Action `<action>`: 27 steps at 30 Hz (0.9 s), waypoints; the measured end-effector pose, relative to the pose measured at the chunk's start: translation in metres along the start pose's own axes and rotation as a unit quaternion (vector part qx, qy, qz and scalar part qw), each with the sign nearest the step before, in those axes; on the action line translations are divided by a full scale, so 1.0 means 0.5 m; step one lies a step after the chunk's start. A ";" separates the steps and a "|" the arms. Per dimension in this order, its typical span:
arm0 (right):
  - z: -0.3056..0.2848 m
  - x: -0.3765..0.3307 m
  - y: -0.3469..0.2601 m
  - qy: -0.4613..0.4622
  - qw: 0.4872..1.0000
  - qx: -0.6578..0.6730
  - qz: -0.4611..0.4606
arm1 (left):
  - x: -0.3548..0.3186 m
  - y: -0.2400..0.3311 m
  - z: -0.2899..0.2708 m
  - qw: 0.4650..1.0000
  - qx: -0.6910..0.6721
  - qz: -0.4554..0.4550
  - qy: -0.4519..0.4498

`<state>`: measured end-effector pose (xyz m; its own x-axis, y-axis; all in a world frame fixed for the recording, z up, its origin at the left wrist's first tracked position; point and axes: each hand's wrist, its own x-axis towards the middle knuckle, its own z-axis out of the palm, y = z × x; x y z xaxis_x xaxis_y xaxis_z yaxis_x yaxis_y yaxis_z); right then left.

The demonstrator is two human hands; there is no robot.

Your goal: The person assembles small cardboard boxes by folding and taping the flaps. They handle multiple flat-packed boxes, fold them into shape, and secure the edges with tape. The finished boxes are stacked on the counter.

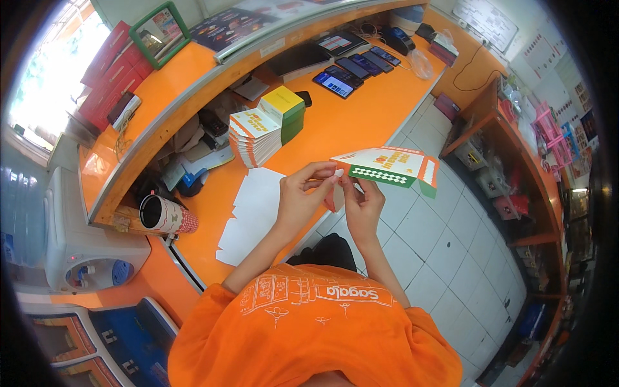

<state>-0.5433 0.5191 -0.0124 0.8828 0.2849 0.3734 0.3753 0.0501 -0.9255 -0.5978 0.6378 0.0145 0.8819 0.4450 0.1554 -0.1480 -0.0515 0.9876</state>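
Both of my hands hold a flat printed carton blank (390, 167), white with orange and green panels and a checkered green strip. My left hand (303, 197) pinches its near end flap with fingertips. My right hand (362, 208) grips the same end from below, beside the left. The blank sticks out to the right over the tiled floor, past the edge of the orange counter (361, 113). A white unprinted sheet (248, 213) lies flat on the counter just left of my left hand.
A stack of flat printed carton blanks (255, 137) and a yellow-green box (284, 111) stand on the counter. Several phones (351, 71) lie in a row farther back. A patterned cup (166, 216) rests at the left. Orange shelves (516, 168) line the right side.
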 end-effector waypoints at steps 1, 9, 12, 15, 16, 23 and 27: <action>0.002 0.000 -0.003 0.002 1.000 -0.008 0.020 | 0.000 0.000 0.001 1.000 0.002 0.003 0.001; 0.020 -0.003 -0.021 0.027 1.000 0.010 0.005 | 0.009 -0.010 0.005 1.000 0.000 0.020 0.011; 0.019 -0.004 -0.021 0.031 0.999 0.019 0.027 | 0.008 -0.015 0.005 1.000 0.000 0.019 0.010; 0.015 -0.004 -0.017 0.022 0.999 -0.018 0.019 | 0.003 -0.016 0.007 1.000 0.020 0.023 0.003; 0.014 -0.004 -0.015 0.023 0.999 -0.014 0.021 | 0.002 -0.017 0.008 0.999 0.028 0.034 0.003; 0.018 -0.017 0.003 -0.007 0.998 0.007 0.065 | -0.001 -0.014 0.012 0.989 0.107 0.098 0.014; 0.022 -0.024 0.018 -0.029 0.998 0.014 0.059 | -0.002 -0.017 0.011 0.985 0.133 0.113 0.018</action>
<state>-0.5538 0.5266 -0.0258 0.9024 0.3443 0.2592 0.2618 0.0399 -0.9643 -0.5949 0.6328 0.0060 0.8227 0.4274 0.3749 -0.2109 -0.3830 0.8994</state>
